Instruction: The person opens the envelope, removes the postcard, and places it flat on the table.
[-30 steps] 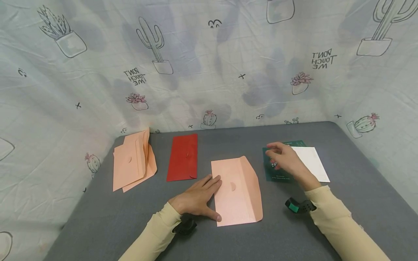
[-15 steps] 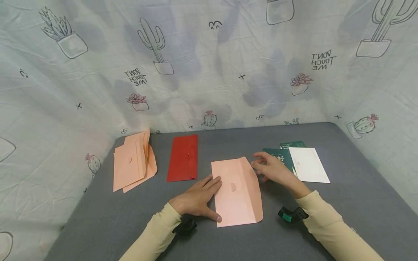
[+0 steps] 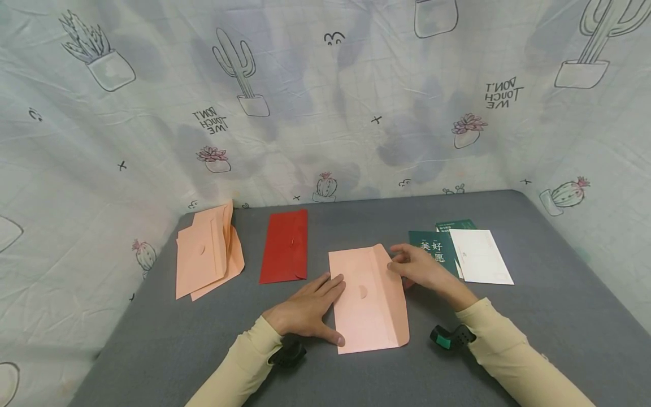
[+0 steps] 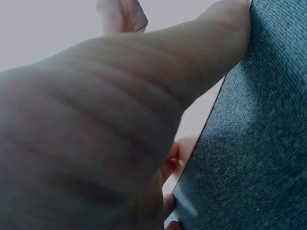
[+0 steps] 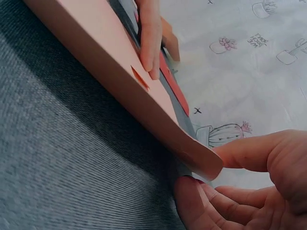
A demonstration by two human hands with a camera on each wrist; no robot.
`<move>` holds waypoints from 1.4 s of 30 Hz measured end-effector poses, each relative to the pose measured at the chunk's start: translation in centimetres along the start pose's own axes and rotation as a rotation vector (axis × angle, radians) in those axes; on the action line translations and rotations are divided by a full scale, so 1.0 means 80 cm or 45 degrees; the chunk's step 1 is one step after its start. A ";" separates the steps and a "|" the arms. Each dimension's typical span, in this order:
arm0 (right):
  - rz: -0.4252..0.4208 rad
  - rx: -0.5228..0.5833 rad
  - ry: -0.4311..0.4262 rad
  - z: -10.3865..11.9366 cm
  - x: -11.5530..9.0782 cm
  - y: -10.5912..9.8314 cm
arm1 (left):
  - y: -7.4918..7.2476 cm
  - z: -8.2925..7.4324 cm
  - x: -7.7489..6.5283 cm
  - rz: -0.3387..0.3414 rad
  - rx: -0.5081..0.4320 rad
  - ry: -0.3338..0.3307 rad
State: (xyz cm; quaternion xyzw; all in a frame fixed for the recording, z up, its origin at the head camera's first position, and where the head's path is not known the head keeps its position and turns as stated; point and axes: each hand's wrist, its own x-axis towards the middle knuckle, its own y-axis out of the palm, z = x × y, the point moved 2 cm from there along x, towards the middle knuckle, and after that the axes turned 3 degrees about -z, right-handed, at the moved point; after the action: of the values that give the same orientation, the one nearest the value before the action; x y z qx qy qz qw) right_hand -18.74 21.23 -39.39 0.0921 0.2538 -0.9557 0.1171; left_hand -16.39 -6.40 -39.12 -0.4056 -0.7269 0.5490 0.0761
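A pale pink envelope (image 3: 360,299) lies on the grey table in front of me, its pointed flap (image 3: 395,294) unfolded to the right. My left hand (image 3: 305,308) rests on the envelope's left edge with fingers and thumb spread. The right hand (image 3: 419,268) is at the upper part of the flap. In the right wrist view, the flap's end (image 5: 206,163) sits between the right thumb and fingers (image 5: 249,155), which hold its edge. A slit (image 5: 140,78) shows in the envelope's face there. The left wrist view is mostly filled by the left hand (image 4: 120,105).
Several pink envelopes (image 3: 200,254) lie stacked at the far left, beside a red envelope (image 3: 285,246). Behind the right hand are green cards (image 3: 432,246) with white characters and a white card (image 3: 482,257). A patterned curtain (image 3: 325,85) stands behind the table.
My right hand has moved left and slightly down, from above the green and white cards to the envelope's flap. The left hand has stayed on the envelope.
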 end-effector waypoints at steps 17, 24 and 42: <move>0.024 0.036 0.056 -0.006 0.005 0.014 | 0.000 0.001 0.002 0.000 -0.010 -0.009; 0.030 0.069 0.057 -0.008 0.004 0.014 | 0.001 0.001 0.002 0.001 -0.013 -0.004; 0.008 0.115 0.087 -0.013 0.004 0.010 | -0.015 0.005 0.007 -0.314 -0.191 -0.060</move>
State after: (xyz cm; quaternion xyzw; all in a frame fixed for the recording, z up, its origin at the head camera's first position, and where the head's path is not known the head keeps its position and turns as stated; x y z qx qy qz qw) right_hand -18.73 21.02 -40.76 0.1306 0.2138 -0.9622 0.1071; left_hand -17.58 -6.41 -38.47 -0.3048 -0.8117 0.4890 0.0951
